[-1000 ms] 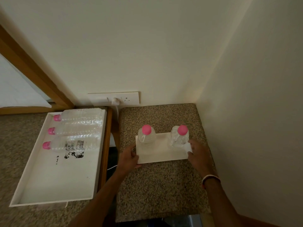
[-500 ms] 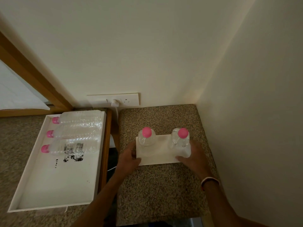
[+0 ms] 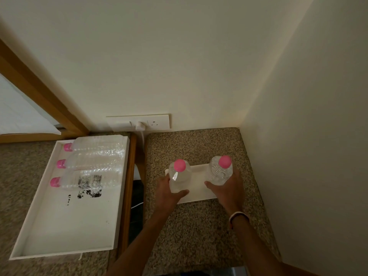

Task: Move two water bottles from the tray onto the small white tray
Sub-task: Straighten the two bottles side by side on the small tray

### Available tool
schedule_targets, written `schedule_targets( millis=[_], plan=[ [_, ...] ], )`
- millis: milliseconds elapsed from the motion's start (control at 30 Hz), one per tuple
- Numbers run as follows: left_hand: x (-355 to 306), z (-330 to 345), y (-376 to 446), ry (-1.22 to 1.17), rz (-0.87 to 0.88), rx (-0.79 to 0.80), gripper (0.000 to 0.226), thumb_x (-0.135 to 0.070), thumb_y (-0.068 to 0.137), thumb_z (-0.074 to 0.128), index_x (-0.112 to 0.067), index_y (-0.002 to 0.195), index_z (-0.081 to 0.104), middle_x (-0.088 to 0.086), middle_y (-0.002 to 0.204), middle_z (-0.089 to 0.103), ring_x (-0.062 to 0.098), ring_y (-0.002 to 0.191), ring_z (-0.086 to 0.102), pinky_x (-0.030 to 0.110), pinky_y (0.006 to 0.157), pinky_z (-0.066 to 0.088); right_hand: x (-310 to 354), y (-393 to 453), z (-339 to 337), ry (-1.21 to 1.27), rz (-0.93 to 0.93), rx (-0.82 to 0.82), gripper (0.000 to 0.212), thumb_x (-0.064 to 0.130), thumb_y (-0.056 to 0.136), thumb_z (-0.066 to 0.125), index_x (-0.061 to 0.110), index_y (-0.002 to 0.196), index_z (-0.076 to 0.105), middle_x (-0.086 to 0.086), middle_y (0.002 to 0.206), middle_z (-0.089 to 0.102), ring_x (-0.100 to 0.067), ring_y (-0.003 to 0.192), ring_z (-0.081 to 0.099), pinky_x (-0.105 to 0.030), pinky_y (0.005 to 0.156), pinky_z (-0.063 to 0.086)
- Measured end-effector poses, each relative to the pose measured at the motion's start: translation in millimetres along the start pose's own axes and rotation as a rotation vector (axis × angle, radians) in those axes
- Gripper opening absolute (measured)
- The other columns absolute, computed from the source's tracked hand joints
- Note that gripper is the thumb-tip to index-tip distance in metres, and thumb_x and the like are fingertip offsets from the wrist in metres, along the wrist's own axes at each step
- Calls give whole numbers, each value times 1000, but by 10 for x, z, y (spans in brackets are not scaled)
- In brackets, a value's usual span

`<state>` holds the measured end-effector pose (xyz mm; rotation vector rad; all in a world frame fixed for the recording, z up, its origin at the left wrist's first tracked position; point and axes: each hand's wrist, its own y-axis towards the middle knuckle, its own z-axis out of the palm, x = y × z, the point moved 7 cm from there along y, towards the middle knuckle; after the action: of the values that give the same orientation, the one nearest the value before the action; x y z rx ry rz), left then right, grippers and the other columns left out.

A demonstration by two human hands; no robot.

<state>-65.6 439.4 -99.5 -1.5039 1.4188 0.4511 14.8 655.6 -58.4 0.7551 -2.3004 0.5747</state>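
Pink-capped and upright on the small white tray, the two water bottles were now each wrapped by a hand, the left hand and right hand having moved up from the tray's edges, so the placing looked nearly finished.

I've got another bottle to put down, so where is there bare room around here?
The large white tray is bare in its near half, below the three lying bottles. The granite counter is open in front of the small white tray. That small tray is crowded: two upright bottles, left hand and right hand around them.
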Motion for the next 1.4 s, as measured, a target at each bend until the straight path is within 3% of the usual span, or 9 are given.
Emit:
schedule_targets(
  millis=[267, 500, 900, 1033, 1133, 1233, 1300, 1400],
  plan=[
    [0, -49, 103, -20, -11, 44, 71, -15, 66, 94, -16, 125, 54, 8, 127, 57, 31, 125, 55, 50, 104, 51, -121, -3, -48, 62, 22, 0, 92, 32, 51, 94, 15, 130, 53, -7, 125, 63, -28, 113, 62, -40, 91, 54],
    [-1, -58, 144, 16, -8, 94, 82, -18, 63, 96, -10, 133, 54, 15, 136, 59, 31, 128, 55, 56, 108, 49, -130, 19, -73, 73, 37, 16, 88, 30, 52, 94, 14, 129, 55, -9, 123, 65, -30, 113, 62, -40, 91, 53],
    [-24, -66, 86, -4, -15, 119, 94, -24, 59, 98, -14, 139, 49, 13, 143, 55, 30, 131, 54, 54, 110, 49, -135, -3, -43, 98, 38, 53, 99, 42, 45, 95, 20, 130, 50, -5, 126, 62, -27, 115, 61, -34, 86, 47],
    [-127, -104, -1, -94, 82, 156, 107, -34, 51, 100, -29, 142, 43, -4, 137, 56, 18, 124, 56, 42, 101, 54, -113, 17, -17, 180, 10, 188, 109, 46, 37, 95, 25, 133, 47, 0, 129, 59, -22, 118, 58, -43, 94, 54],
    [-140, -142, -57, -208, 107, 216, 104, -39, 51, 97, -38, 140, 44, -10, 134, 60, 10, 121, 59, 36, 96, 59, -193, 18, -56, 308, -6, 281, 106, 35, 43, 97, 31, 136, 47, 8, 126, 60, -11, 110, 59, -27, 80, 54],
    [-111, -192, -90, -338, 58, 242, 81, -28, 65, 92, -45, 132, 50, -12, 133, 64, 6, 122, 62, 30, 97, 58, -334, 82, -125, 442, 23, 352, 94, 3, 63, 88, 24, 143, 44, 1, 133, 60, -8, 110, 60, -15, 74, 52],
    [-46, -201, -71, -410, 9, 245, 67, -9, 83, 79, -30, 140, 53, 0, 139, 64, 17, 128, 62, 39, 106, 55, -458, 172, -161, 563, 110, 354, 83, -15, 72, 73, 10, 146, 43, -11, 140, 57, -22, 119, 60, -24, 85, 54],
    [13, -215, -72, -449, -43, 236, 54, 2, 94, 60, -16, 144, 53, 7, 138, 67, 28, 130, 61, 46, 108, 53, -553, 205, -180, 724, 226, 351, 66, -19, 84, 55, 2, 145, 43, -19, 144, 54, -30, 130, 55, -46, 108, 45]
  ],
)
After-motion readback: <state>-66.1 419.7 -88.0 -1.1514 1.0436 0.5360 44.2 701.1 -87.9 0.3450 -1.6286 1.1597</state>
